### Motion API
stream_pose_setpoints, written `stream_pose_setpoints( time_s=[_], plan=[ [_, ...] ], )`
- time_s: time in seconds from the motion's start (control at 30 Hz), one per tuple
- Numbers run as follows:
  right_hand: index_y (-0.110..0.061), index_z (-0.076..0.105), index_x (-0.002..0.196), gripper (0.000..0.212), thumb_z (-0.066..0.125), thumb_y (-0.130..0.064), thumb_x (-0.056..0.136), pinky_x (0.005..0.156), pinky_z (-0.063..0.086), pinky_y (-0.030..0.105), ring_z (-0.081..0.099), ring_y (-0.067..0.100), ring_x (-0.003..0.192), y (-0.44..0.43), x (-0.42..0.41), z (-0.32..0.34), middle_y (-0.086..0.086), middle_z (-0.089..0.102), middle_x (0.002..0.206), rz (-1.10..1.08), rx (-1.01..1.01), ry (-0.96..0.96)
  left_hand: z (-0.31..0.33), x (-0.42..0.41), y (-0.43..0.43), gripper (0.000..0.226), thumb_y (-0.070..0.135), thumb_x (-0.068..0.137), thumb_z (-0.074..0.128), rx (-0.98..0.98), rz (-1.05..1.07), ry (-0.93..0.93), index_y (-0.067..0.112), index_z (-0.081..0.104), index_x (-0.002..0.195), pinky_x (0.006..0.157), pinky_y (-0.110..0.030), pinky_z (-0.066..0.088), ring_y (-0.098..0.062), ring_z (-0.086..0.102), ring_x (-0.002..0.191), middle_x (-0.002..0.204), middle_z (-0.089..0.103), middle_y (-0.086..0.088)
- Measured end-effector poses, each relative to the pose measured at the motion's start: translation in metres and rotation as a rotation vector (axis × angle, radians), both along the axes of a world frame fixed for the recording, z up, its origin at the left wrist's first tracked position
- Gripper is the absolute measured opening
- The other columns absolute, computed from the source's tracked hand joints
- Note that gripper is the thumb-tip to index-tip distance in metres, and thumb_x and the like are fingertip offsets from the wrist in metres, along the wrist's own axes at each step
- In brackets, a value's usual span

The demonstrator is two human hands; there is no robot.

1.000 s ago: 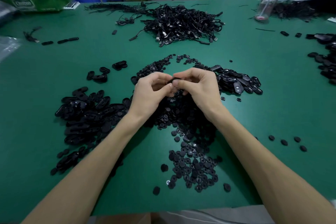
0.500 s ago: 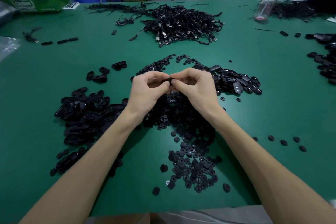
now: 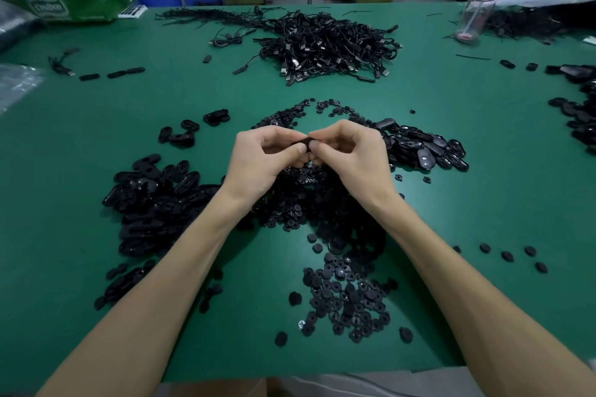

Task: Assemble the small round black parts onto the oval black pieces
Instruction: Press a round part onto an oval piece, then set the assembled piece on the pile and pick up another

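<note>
Fingers (image 3: 298,149) of left hand (image 3: 258,158) and right hand (image 3: 353,155) curled, pinching 1 oval piece (image 3: 304,140) from 2 sides above counter (image 3: 500,203) centre, likely bracing it for press-fit. Any round part in grip hidden. Round parts (image 3: 348,300) heaped toward near edge, within reach; oval pile (image 3: 154,203) left.

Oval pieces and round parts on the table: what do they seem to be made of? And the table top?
Oval pieces: likely moulded hard plastic, fairly glossy, since they catch light highlights. Round parts: probably plastic or rubber, with a duller, matte black look. Table top: green mat, maybe rubber or vinyl, smooth with a soft sheen.
</note>
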State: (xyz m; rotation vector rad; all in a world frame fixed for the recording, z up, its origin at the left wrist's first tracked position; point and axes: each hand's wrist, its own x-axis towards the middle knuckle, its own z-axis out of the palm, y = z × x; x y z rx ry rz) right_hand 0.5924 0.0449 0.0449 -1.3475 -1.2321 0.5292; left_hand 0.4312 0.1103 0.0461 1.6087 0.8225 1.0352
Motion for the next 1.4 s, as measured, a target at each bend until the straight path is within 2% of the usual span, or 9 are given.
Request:
stream_pose_setpoints(
  time_s=[0.23,0.37,0.47,0.67,0.77,0.9,1.23,1.3,1.4],
  plan=[
    [-0.011,0.073,0.103,0.011,0.073,-0.006,0.093,0.077,0.060,0.029,0.073,0.019,0.080,0.003,0.018,0.005,0.004,0.075,0.091,-0.144,-0.024,-0.032,-0.003,-0.002,0.006,0.020,0.009,0.100,0.066,0.291,0.216,0.312,0.015,0.074,0.117,0.099,-0.027,0.054,-0.010,0.069,0.104,0.113,0.074,0.001],
    [-0.014,0.069,0.106,0.012,0.063,-0.008,0.098,0.087,0.049,0.013,0.059,0.006,0.087,0.004,0.055,0.008,0.003,0.062,0.108,-0.546,-0.005,-0.259,-0.003,-0.022,0.022,0.059,-0.021,0.095,0.044,0.346,0.432,0.635,0.010,0.057,0.143,0.118,-0.026,0.034,-0.020,0.052,0.135,0.147,0.054,-0.007],
    [-0.007,0.070,0.113,0.019,0.057,-0.008,0.100,0.099,0.037,0.020,0.053,0.023,0.114,0.002,0.074,-0.002,0.009,0.053,0.118,-0.648,-0.177,-0.373,-0.009,-0.029,0.028,0.072,-0.027,0.089,0.042,0.357,0.351,0.833,0.010,0.051,0.151,0.123,-0.040,0.034,-0.026,0.048,0.142,0.154,0.050,-0.010],
    [-0.014,0.072,0.123,0.027,0.062,-0.023,0.100,0.112,0.033,0.042,0.044,0.029,0.128,0.003,0.058,0.003,0.011,0.060,0.127,-0.497,-0.220,-0.490,-0.013,-0.032,0.034,0.033,0.007,0.103,0.061,0.418,0.423,1.007,0.005,0.064,0.136,0.104,-0.049,0.048,-0.036,0.062,0.116,0.128,0.066,-0.020],
    [-0.023,0.071,0.125,0.034,0.068,-0.042,0.096,0.114,0.032,0.046,0.043,0.025,0.130,0.004,0.032,0.003,0.003,0.061,0.131,-0.189,-0.266,-0.539,-0.011,-0.034,0.035,0.032,0.016,0.102,0.065,0.385,0.447,0.994,0.003,0.066,0.130,0.106,-0.048,0.046,-0.036,0.058,0.117,0.124,0.064,-0.021],
    [-0.028,0.067,0.132,0.051,0.069,-0.056,0.090,0.096,0.021,0.032,0.035,0.023,0.129,0.006,0.011,-0.010,-0.001,0.055,0.133,-0.019,-0.358,-0.718,-0.010,-0.035,0.035,0.029,0.021,0.103,0.064,0.381,0.467,1.028,0.003,0.069,0.125,0.105,-0.047,0.045,-0.038,0.054,0.118,0.122,0.062,-0.022],
    [-0.029,0.074,0.103,0.015,0.073,-0.040,0.093,0.089,0.021,0.032,0.042,0.020,0.113,0.008,0.012,-0.015,-0.005,0.057,0.110,-0.031,-0.285,-0.633,-0.010,-0.036,0.037,0.040,0.038,0.100,0.064,0.308,0.563,1.104,0.002,0.061,0.116,0.104,-0.048,0.032,-0.038,0.050,0.117,0.121,0.059,-0.019],
    [-0.032,0.073,0.097,0.008,0.071,-0.039,0.095,0.087,0.018,0.032,0.042,0.017,0.109,0.007,0.012,-0.014,-0.007,0.057,0.108,-0.046,-0.263,-0.629,-0.008,-0.034,0.035,0.030,0.035,0.101,0.065,0.339,0.561,0.970,0.006,0.060,0.108,0.101,-0.047,0.035,-0.033,0.057,0.106,0.108,0.064,-0.012],
    [-0.035,0.070,0.090,0.008,0.069,-0.034,0.098,0.084,0.015,0.031,0.043,0.015,0.107,0.007,0.012,-0.012,-0.010,0.059,0.105,-0.062,-0.238,-0.588,0.001,-0.029,0.026,0.023,0.030,0.102,0.065,0.189,0.447,0.413,0.010,0.054,0.107,0.083,-0.038,0.054,-0.019,0.066,0.082,0.099,0.065,-0.006]
  ],
)
